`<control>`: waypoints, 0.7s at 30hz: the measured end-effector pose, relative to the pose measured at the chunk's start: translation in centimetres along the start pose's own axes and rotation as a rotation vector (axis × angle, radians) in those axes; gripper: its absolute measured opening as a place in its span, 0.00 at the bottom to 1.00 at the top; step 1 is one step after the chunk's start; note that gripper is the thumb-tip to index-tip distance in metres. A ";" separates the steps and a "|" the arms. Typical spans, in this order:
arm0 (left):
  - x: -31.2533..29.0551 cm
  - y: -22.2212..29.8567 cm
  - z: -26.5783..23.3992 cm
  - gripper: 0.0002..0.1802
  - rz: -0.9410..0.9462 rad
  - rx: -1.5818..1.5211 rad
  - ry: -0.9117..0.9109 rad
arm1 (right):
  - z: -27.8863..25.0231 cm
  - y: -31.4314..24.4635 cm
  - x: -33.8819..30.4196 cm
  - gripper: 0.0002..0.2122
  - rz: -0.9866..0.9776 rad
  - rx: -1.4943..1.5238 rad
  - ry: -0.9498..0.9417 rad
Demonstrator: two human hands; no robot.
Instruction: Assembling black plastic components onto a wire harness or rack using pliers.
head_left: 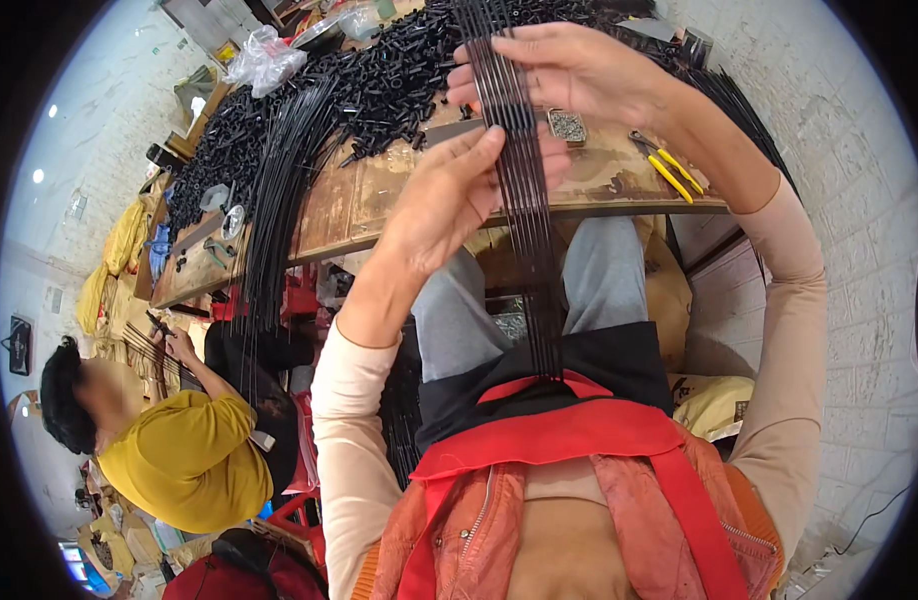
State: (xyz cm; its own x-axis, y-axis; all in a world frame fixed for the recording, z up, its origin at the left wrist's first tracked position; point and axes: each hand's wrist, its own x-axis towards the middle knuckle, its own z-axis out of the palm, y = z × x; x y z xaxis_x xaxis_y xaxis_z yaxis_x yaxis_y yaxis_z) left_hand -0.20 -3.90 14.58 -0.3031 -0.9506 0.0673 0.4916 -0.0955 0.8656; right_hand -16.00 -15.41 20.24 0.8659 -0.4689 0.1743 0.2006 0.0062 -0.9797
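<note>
A fan of thin black rods [524, 190] stretches from above the table down to my lap, side by side in a flat row. My left hand [449, 195] grips them around the middle, thumb across the front and fingers behind. Farther up, my right hand [569, 75] holds the same rods, its thumb laid over them and its fingertips showing on the far side. The lower ends reach the dark cloth over my lap. Just beyond the rods, a small square container [567, 127] of tiny metal pieces sits on the wooden table [359, 200].
Small black tubular parts [389, 80] are heaped along the table's back. Yellow-handled pliers [671, 172] lie at the right. Another bundle of black rods [284, 170] hangs over the left front edge. At the left, a person in a yellow top [194, 455] handles rods.
</note>
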 end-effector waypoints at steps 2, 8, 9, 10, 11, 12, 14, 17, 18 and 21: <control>0.4 -0.4 0.1 0.22 0.016 0.026 -0.004 | -0.8 0.1 0.2 0.21 -0.009 0.039 -0.020; 2.2 -0.8 -2.0 0.23 -0.024 0.044 -0.027 | -0.9 1.6 1.0 0.19 0.027 -0.121 0.102; 3.1 -0.8 -2.5 0.24 0.006 -0.043 -0.066 | -1.2 1.7 1.4 0.18 -0.023 -0.181 0.133; 3.8 -1.0 -3.1 0.25 0.035 -0.133 -0.107 | -1.2 2.1 1.3 0.18 -0.017 -0.179 0.136; 3.7 -1.2 -3.6 0.27 -0.026 -0.282 -0.152 | -0.7 2.8 1.1 0.18 -0.063 -0.209 0.148; 3.5 -1.9 -4.5 0.27 -0.023 -0.285 -0.143 | 0.0 3.4 0.7 0.17 -0.108 -0.238 0.158; 3.1 -4.5 -7.7 0.28 -0.087 -0.416 -0.123 | 2.0 5.9 -1.3 0.14 -0.010 -0.313 0.163; 5.2 -6.0 -9.4 0.32 -0.322 -0.297 0.106 | 3.0 15.6 -5.4 0.07 -0.082 -0.419 0.189; 6.1 -6.5 -11.3 0.33 -0.334 -0.358 0.073 | 3.3 17.0 -5.9 0.08 0.056 -0.343 0.128; 10.5 -6.2 -14.2 0.32 -0.292 -0.261 0.172 | 2.0 18.9 -4.7 0.09 0.078 -0.341 0.163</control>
State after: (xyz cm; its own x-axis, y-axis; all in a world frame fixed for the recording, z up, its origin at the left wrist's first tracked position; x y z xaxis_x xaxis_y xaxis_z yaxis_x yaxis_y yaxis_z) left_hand 5.17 -17.48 2.84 -0.3306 -0.9059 -0.2646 0.6025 -0.4184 0.6796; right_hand -15.39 -11.36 1.12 0.7825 -0.6133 0.1071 -0.0502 -0.2337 -0.9710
